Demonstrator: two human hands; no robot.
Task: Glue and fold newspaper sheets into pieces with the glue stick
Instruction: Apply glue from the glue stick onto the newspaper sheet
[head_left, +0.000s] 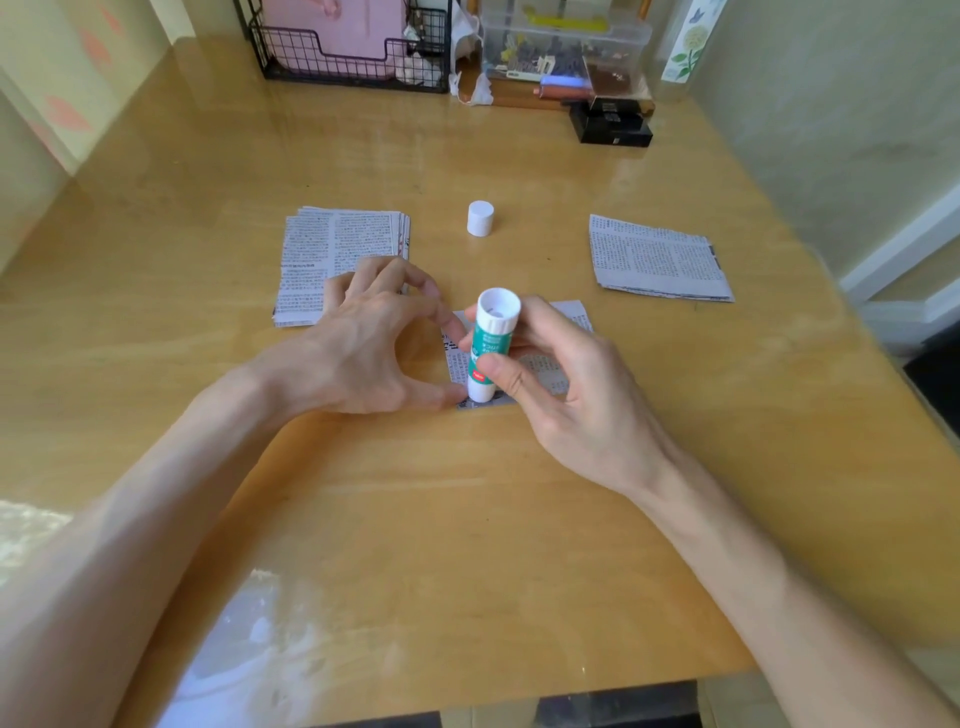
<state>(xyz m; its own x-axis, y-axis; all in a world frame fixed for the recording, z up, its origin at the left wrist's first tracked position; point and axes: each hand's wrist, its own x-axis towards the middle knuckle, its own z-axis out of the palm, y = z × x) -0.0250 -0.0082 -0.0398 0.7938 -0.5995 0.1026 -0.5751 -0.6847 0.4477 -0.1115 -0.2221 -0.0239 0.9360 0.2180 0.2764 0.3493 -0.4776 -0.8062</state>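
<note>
A small newspaper sheet (563, 319) lies flat in the middle of the wooden table (467, 519), mostly hidden by my hands. My right hand (561, 395) grips a green and white glue stick (488, 348) upside down, its tip pressed onto the sheet's near left corner. My left hand (374, 343) holds the sheet down with spread fingertips and thumb along its left edge. The glue stick's white cap (480, 218) stands upright beyond the sheet. A stack of newspaper sheets (332, 260) lies to the left, a folded newspaper piece (660, 260) to the right.
At the table's far edge stand a black wire rack with a pink folder (343, 47), a clear plastic box of small items (561, 41) and black boxes (613, 124). Walls close in on both sides. The table's front edge runs along the bottom.
</note>
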